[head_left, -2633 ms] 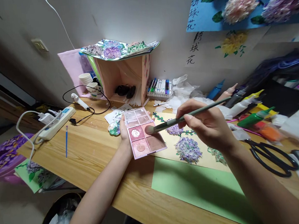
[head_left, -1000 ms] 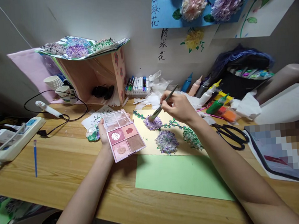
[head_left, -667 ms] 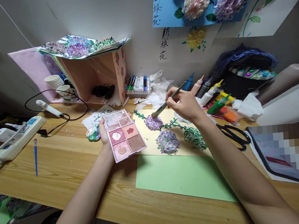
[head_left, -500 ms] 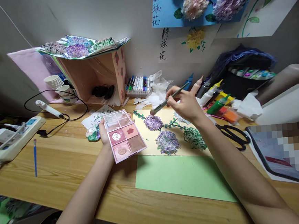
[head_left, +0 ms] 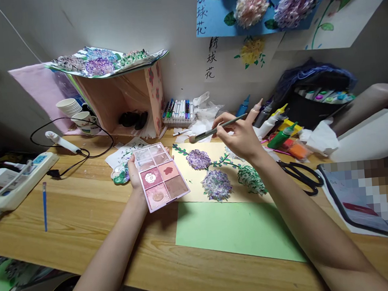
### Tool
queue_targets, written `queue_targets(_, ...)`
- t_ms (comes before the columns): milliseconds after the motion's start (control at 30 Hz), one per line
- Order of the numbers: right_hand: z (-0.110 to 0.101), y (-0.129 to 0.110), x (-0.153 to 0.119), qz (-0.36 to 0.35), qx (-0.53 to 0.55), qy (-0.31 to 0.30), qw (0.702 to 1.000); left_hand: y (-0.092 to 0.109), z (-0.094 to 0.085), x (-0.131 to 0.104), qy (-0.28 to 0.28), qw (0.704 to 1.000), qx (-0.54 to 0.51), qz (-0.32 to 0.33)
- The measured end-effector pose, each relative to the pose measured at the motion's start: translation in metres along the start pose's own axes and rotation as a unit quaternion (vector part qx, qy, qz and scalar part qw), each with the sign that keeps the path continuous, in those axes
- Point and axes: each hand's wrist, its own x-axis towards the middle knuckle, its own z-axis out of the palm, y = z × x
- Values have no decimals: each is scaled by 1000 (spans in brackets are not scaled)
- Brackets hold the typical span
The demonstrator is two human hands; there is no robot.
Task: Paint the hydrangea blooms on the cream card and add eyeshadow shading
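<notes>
My left hand [head_left: 135, 175] grips the left side of an open makeup palette [head_left: 164, 177], with pink and brown pans below and a mirror-like lid half above. In my right hand [head_left: 236, 133] is a makeup brush [head_left: 209, 134], pinched between thumb and fingers, its bristles pointing left. The brush tip hovers above the yellow paper [head_left: 191, 193], apart from it and from the palette. On that paper are a purple flower [head_left: 198, 159], a lilac flower [head_left: 216, 185] and a green-and-white flower [head_left: 252, 180], joined by a leafy stem. My right wrist partly covers a pale flower behind.
A green sheet [head_left: 237, 231] lies in front of the yellow paper. Black-handled scissors [head_left: 302, 177] and a tablet-like device [head_left: 356, 200] lie to the right. Paint bottles [head_left: 282, 136] stand behind. At the left are a power strip [head_left: 25, 185] and a blue paintbrush [head_left: 44, 206].
The brush has tilted flatter, and its bristles have moved slightly up and left, away from the purple flower. My left hand and the palette are nearly still.
</notes>
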Motion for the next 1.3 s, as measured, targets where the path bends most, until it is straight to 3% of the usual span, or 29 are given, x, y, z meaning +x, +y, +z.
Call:
queue_targets(267, -2, 0, 0, 6, -7, -28, 1000, -1, -4, 2, 0, 1000, 2, -2)
queue_targets(500, -2, 3, 2, 22, 6, -16, 1000, -2, -4, 2, -24, 1000, -12, -3)
queue_targets(767, -4, 3, 3, 26, -15, -10, 1000, -2, -3, 4, -8, 1000, -9, -4)
queue_targets(933, -22, -10, -3, -34, 66, 80, 994, -6, -1, 1, -12, 1000, -4, 2)
queue_targets(1100, -28, -35, -30, -111, 183, -31, 976, -11, 2, 1, -4, 999, -29, 28)
queue_targets(1300, -8, -44, -41, -173, 93, -136, 971, -15, -7, 9, -31, 997, -44, 47)
